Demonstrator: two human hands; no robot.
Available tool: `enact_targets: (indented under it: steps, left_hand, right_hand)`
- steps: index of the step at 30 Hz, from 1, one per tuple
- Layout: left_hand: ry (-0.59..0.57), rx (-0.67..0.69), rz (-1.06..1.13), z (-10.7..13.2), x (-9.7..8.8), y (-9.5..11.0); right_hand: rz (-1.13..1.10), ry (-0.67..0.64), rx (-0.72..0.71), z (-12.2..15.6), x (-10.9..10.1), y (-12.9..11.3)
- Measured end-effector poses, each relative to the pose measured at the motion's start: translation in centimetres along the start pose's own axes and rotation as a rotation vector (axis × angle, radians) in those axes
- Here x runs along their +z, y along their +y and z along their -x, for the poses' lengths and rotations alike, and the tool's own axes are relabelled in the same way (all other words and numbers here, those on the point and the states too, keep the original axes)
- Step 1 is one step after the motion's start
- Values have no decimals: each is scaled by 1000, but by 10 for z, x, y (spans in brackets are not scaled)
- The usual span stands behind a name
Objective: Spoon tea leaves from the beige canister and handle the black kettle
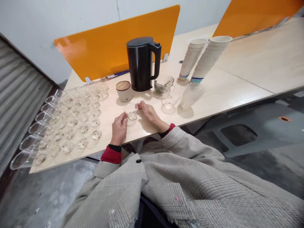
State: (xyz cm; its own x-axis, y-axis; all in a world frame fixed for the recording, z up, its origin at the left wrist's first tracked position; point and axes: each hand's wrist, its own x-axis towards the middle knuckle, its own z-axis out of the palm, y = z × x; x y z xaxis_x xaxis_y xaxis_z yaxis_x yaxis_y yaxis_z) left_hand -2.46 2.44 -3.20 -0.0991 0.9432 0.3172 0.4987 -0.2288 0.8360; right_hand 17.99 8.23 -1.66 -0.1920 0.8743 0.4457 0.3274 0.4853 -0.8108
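A small clear plastic cup with dark specks at its bottom is between my two hands, just over the near part of the table. My left hand is closed on its left side, thumb and fingertips pinched at the wall. At the opposite side, my right hand has its thumb and fingers closed at the rim. Behind the cup stands a pale canister with a wooden lid. To the right are a clear glass cup and a tilted stack of clear plastic cups.
Rows of clear cups, with dark bits inside, cover the table's left end. A black kettle and a ribbed glass bowl stand at the back. Two leaning paper cup stacks are farther right. An orange divider edges the table.
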Motion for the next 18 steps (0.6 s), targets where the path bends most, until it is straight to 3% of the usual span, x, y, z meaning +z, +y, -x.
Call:
enact_targets:
  steps: [5, 15, 18]
  left_hand:
    - [-23, -32, -3, -1, -2, 2]
    - [-31, -33, 44, 0, 1, 1]
    - [49, -21, 9, 0, -1, 1]
  right_hand:
    - [28, -133, -48, -1, -5, -4]
    - [58, -98, 27, 0, -6, -17]
    - [118, -14, 92, -2, -5, -16]
